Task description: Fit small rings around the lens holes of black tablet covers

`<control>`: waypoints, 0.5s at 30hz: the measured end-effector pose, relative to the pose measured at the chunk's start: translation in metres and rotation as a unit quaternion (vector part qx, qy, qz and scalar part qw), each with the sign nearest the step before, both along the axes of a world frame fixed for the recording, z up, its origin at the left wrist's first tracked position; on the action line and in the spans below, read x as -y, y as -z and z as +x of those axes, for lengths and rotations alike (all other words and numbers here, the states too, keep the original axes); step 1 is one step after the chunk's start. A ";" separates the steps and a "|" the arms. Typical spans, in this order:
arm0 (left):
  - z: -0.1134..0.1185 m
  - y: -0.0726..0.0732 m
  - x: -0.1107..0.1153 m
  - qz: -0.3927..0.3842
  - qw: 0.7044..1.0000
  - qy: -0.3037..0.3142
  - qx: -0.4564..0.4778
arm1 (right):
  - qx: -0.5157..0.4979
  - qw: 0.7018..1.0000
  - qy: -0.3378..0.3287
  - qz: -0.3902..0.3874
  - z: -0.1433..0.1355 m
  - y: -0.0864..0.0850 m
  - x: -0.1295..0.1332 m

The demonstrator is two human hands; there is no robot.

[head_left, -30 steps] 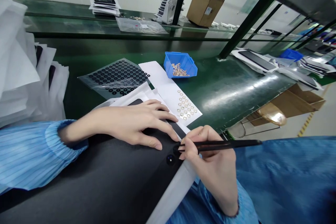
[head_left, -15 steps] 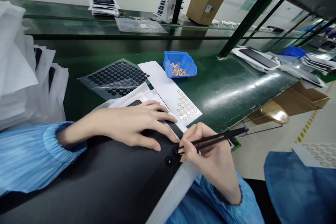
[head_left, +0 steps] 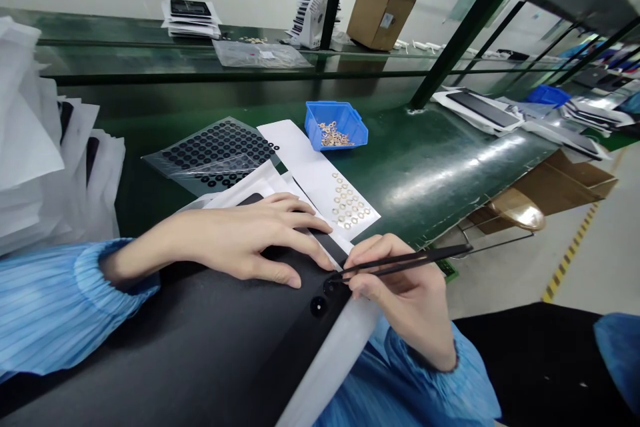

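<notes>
My left hand [head_left: 267,237] lies with spread fingers on a large black panel [head_left: 190,347], holding nothing. In my right hand [head_left: 400,280] is a pair of black tweezers [head_left: 415,259], pinched between thumb and fingers. Their tips touch a small dark round spot [head_left: 329,285] near the panel's right edge. Beside it sits a second round black piece [head_left: 319,307] with a bright centre. Whether the tweezer tips grip anything is too small to tell. White wrapping [head_left: 330,353] runs under the panel's edge.
Behind my hands lie a white sheet with gold rings [head_left: 350,201], a clear sheet of black rings [head_left: 215,147] and a blue bin [head_left: 336,125] of small ring parts. White-wrapped items [head_left: 75,180] are stacked at left. A green post [head_left: 465,33] rises at right.
The tweezers have shifted slightly, with more of their tips now showing over the round spot. My left hand stays in place. At lower right, a blue-clothed person with a ring sheet has moved mostly out of view.
</notes>
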State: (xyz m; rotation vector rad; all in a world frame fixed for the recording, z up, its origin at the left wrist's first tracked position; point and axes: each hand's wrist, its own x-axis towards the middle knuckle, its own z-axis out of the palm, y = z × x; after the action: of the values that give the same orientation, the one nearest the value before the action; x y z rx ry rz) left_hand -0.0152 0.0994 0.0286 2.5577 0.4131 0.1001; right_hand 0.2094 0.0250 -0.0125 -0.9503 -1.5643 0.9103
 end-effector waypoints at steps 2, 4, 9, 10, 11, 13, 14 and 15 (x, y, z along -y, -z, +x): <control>0.000 0.000 0.000 0.002 1.000 0.001 -0.001 | 0.006 1.000 -0.003 0.002 -0.001 -0.001 0.000; 0.000 0.000 0.000 0.002 1.000 0.001 -0.005 | 0.007 1.000 -0.008 0.005 -0.002 -0.002 0.000; 0.001 -0.001 0.000 -0.005 1.000 -0.003 -0.014 | -0.008 1.000 -0.020 0.012 0.000 0.000 -0.001; 0.001 -0.002 0.000 -0.004 1.000 -0.005 -0.014 | -0.015 1.000 -0.024 0.014 0.000 0.002 -0.001; 0.001 -0.002 0.000 -0.004 1.000 -0.007 -0.012 | -0.025 0.999 -0.029 0.013 0.000 0.004 0.000; 0.002 -0.002 0.001 -0.003 1.000 -0.009 -0.011 | -0.060 0.997 -0.046 0.010 0.000 0.009 0.001; 0.002 -0.002 0.001 -0.001 1.000 -0.010 -0.010 | -0.085 0.995 -0.058 0.007 0.001 0.011 0.001; 0.002 -0.002 0.001 0.000 1.000 -0.010 -0.012 | -0.109 0.992 -0.069 0.001 0.002 0.013 0.001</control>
State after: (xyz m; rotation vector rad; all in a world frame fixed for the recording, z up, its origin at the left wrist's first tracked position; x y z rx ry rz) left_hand -0.0134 0.0986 0.0310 2.5571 0.4471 0.0773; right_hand 0.2115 0.0245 -0.0250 -0.7208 -1.4556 1.0717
